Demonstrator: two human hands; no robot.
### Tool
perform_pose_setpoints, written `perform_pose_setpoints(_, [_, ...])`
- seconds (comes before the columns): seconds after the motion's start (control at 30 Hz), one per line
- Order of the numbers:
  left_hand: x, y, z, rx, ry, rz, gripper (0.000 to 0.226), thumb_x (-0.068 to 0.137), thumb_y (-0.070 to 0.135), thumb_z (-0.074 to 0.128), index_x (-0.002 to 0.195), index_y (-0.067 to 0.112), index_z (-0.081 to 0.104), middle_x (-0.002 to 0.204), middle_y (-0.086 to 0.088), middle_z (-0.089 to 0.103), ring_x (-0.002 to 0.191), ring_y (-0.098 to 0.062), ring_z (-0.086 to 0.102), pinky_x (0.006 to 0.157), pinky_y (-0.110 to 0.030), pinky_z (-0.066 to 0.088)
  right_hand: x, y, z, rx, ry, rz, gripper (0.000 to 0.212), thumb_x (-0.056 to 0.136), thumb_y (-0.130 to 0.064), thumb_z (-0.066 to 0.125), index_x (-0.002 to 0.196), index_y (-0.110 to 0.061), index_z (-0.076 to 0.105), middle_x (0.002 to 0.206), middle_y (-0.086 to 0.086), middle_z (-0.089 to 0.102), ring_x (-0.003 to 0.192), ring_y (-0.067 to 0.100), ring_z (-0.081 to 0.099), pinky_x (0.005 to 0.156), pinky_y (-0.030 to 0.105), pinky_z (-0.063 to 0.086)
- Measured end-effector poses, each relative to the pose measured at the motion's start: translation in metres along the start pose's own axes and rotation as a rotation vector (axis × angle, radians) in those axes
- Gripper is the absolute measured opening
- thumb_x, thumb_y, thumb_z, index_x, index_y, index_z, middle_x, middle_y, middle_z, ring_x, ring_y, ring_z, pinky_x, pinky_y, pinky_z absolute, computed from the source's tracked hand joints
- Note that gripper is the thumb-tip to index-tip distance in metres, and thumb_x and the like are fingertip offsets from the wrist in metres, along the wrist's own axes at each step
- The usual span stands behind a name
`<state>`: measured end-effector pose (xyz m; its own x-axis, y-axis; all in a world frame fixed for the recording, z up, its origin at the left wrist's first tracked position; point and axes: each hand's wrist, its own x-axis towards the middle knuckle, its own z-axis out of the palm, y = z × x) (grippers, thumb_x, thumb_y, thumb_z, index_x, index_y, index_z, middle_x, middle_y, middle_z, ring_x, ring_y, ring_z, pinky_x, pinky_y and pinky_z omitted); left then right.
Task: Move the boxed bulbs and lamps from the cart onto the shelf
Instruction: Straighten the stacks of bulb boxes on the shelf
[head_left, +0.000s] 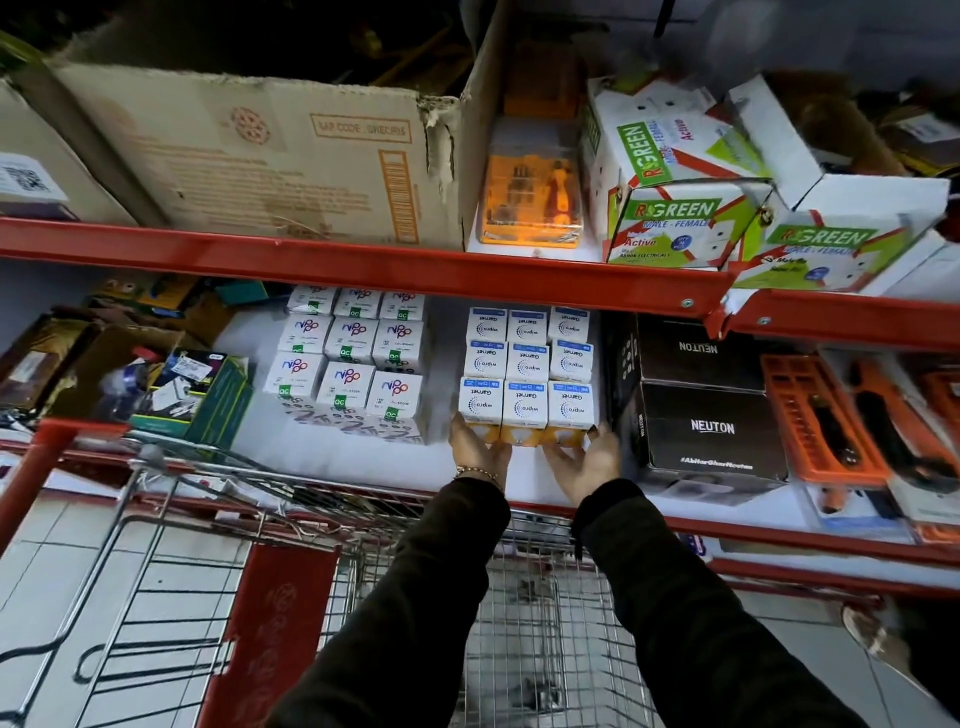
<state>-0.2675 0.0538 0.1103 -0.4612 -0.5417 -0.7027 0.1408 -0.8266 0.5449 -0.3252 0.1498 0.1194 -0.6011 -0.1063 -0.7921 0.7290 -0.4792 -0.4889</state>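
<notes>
head view | white-and-blue cardboard bulb boxes sit in a three-wide block on the white middle shelf between white printed cartons and black cartons | left hand and right hand, fingers spread flat, press the front row, clasping nothing | step: squaring the block | advice: push evenly, keep rows flush | wire cart below looks empty.

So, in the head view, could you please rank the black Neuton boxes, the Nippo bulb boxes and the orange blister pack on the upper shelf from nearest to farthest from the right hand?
From the right hand:
1. Black Neuton boxes, just to its right, same shelf.
2. Nippo bulb boxes, leftwards, beyond the Wipro Garnet boxes.
3. Orange blister pack, on the shelf above.
</notes>
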Motion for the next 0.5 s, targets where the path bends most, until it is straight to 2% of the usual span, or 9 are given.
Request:
perform_pose_setpoints(0.07, [-0.004,0.000,0.002,0.009,0.016,-0.009,0.042,0.102,0.036,0.037,0.133,0.015,0.055,0.112,-0.008,0.061,0.100,-0.026,0.058,0.080,-0.034,0.053,0.005,0.001,0.001,-0.002,-0.009,-0.023,0.034,0.105,-0.031,0.035,0.084,-0.014,0.056,0.073,0.009,0.053,0.072,0.021,0.054,0.105,0.041,0.045])
perform_pose_setpoints(0.13, [-0.003,-0.001,0.004,0.019,0.021,-0.017,0.046,0.101,0.038,0.037,0.139,0.015,0.052,0.114,-0.009,0.060,0.097,-0.025,0.058,0.086,-0.036,0.051,0.010,0.000,0.001,-0.045,-0.010,-0.026,0.033,0.104,-0.030,0.037,0.085,-0.014,0.058,0.074,0.009,0.054,0.072,0.021,0.055,0.104,0.042,0.046])
perform_pose_setpoints(0.2, [-0.004,0.000,0.004,0.033,0.022,-0.011,0.047,0.102,0.038,0.036,0.140,0.015,0.051,0.117,-0.009,0.058,0.093,-0.024,0.058,0.092,-0.038,0.049,0.012,-0.003,0.001,-0.083,-0.020,-0.029,0.032,0.104,-0.032,0.038,0.087,-0.015,0.059,0.074,0.007,0.054,0.068,0.020,0.053,0.089,0.038,0.052])
perform_pose_setpoints(0.23, [-0.002,0.001,0.003,0.035,0.026,-0.017,0.047,0.102,0.039,0.036,0.139,0.014,0.052,0.118,-0.010,0.058,0.094,-0.024,0.058,0.092,-0.038,0.049,0.013,-0.003,0.001,-0.123,-0.018,-0.025,0.033,0.104,-0.035,0.036,0.089,-0.017,0.059,0.075,0.006,0.054,0.067,0.019,0.053,0.080,0.035,0.050])
perform_pose_setpoints(0.27, [-0.002,0.002,0.002,0.031,0.021,-0.027,0.047,0.101,0.039,0.036,0.137,0.014,0.053,0.121,-0.013,0.058,0.095,-0.025,0.058,0.092,-0.037,0.048,0.013,-0.004,0.001,-0.196,-0.015,-0.033,0.034,0.104,-0.038,0.034,0.094,-0.019,0.061,0.080,0.005,0.056,0.073,0.019,0.056,0.079,0.033,0.046])
perform_pose_setpoints(0.33, [-0.001,0.005,0.002,0.012,0.009,-0.050,0.048,0.101,0.041,0.035,0.137,0.015,0.052,0.132,-0.016,0.054,0.101,-0.027,0.055,0.097,-0.039,0.045,0.009,-0.004,0.002,-0.327,-0.014,-0.082,0.040,0.103,-0.044,0.031,0.118,-0.020,0.060,0.109,0.002,0.061,0.105,0.019,0.058,0.100,0.036,0.037])
perform_pose_setpoints(0.4, [-0.005,0.006,0.003,-0.001,0.015,-0.090,0.048,0.101,0.046,0.032,0.138,0.020,0.047,0.135,-0.012,0.047,0.110,-0.032,0.052,0.109,-0.045,0.037,0.000,-0.002,0.003,-0.447,0.070,-0.240,0.047,0.099,-0.048,0.041,0.135,-0.019,0.050,0.137,0.005,0.055,0.128,0.022,0.049,0.109,0.039,0.032])
perform_pose_setpoints(0.43, [-0.004,0.006,0.002,-0.013,0.015,-0.092,0.045,0.101,0.049,0.031,0.134,0.023,0.047,0.134,-0.009,0.044,0.116,-0.034,0.052,0.112,-0.047,0.035,-0.006,-0.004,0.004,-0.526,0.092,-0.383,0.051,0.098,-0.047,0.045,0.140,-0.020,0.045,0.145,0.009,0.048,0.135,0.025,0.044,0.112,0.041,0.033])
perform_pose_setpoints(0.5, [-0.005,0.004,0.001,-0.035,0.015,-0.118,0.042,0.100,0.052,0.031,0.129,0.026,0.045,0.136,-0.007,0.041,0.132,-0.037,0.044,0.117,-0.050,0.031,-0.019,-0.019,0.014,-0.712,0.009,-0.581,0.051,0.101,-0.041,0.042,0.147,-0.022,0.037,0.155,0.009,0.031,0.142,0.025,0.034,0.117,0.044,0.027])
